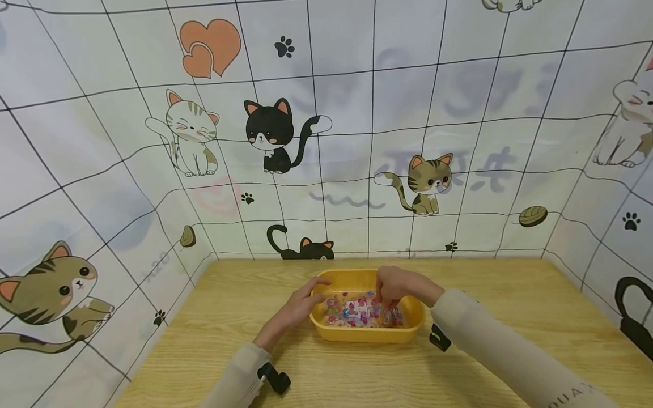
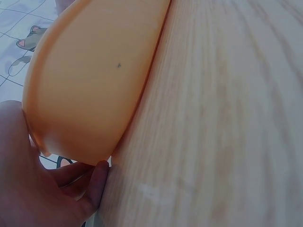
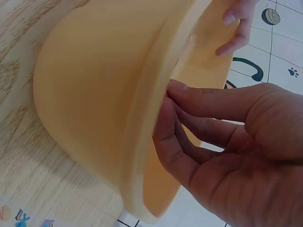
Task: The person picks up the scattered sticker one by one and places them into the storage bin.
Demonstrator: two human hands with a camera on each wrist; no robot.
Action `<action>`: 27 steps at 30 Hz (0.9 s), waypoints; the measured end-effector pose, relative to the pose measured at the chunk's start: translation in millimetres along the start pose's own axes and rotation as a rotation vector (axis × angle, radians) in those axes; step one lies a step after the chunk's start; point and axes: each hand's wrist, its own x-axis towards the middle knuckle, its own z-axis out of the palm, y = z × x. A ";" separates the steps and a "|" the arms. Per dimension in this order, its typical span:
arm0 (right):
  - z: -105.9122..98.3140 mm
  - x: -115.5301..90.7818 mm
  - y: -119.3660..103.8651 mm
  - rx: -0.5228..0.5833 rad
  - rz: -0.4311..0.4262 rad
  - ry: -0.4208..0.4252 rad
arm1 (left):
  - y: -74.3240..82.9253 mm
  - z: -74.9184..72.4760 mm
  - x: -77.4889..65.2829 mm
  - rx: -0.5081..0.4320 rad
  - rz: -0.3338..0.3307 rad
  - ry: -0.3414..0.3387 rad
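Note:
A yellow plastic tub stands on the wooden table, its floor covered with small colourful printed pieces, perhaps stickers. At the tub's left end my left hand holds the wall, with digits over the rim. The left wrist view shows other fingers of the left hand bent against the outside of the tub. My right hand reaches down into the right part of the tub. In the right wrist view, thumb and fingers of the right hand come together; the rim hides their tips and anything between them.
Wooden tabletop surrounds the tub. Behind it rises a white gridded wall covering with cartoon cats. At the right wrist view's lower left corner lies a pale surface with small coloured pictures. A black strap-like object is at the far right.

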 end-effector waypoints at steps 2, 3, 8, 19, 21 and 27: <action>0.8 0.3 -0.6 -0.015 0.003 0.007 | 0.4 -0.1 -0.3 0.001 0.002 -0.001; 1.1 0.1 -0.9 -0.029 -0.001 0.009 | 0.5 -0.2 -0.5 0.000 0.003 -0.002; 3.7 -0.5 -0.4 -0.053 0.019 0.004 | 0.6 0.0 -0.3 0.000 -0.001 -0.008; 7.0 1.8 1.7 0.020 0.034 -0.031 | 1.6 0.3 1.1 0.005 -0.007 -0.005; 7.4 2.0 1.8 0.024 0.034 -0.033 | 1.7 0.7 1.1 0.003 -0.013 -0.001; 8.0 2.5 1.0 0.026 0.043 -0.036 | 3.5 0.7 0.9 -0.001 -0.023 0.008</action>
